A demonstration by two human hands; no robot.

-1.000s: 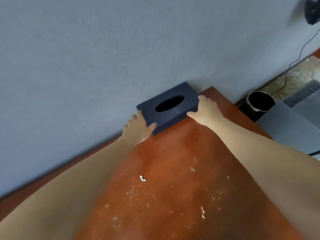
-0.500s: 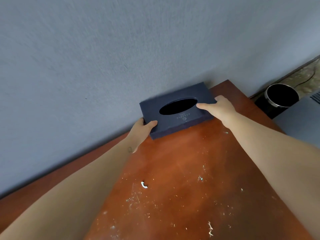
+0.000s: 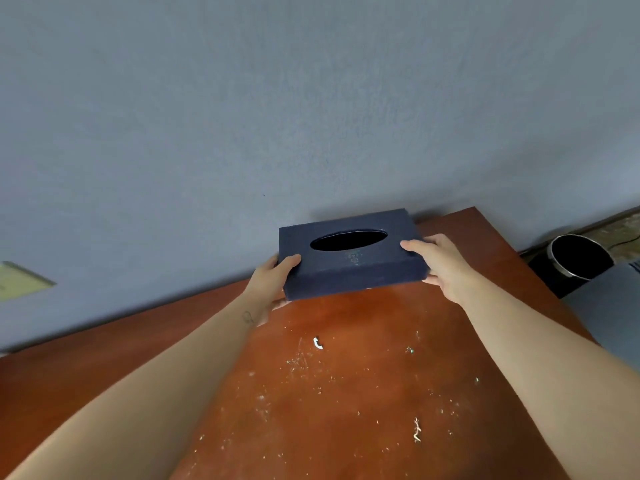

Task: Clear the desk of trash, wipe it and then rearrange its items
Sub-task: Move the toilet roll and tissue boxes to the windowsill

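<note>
Above the desk [image 3: 346,393], both hands' fingers — left [image 3: 273,282], right [image 3: 440,265] — grip the tissue box [image 3: 349,261].

Box [image 3: 349,275]: oval opening is showing only black; print near the right hand [image 3: 441,268] is reading too small. Left hand [image 3: 268,289]: most fingers are hiding behind the box. Pale panel [image 3: 20,280], far to its left: picture edge is cutting it off.

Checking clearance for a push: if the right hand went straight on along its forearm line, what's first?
The tissue box, whose right end the right hand grips. Behind the box stands the grey wall; the gap between them is hard to judge.
</note>
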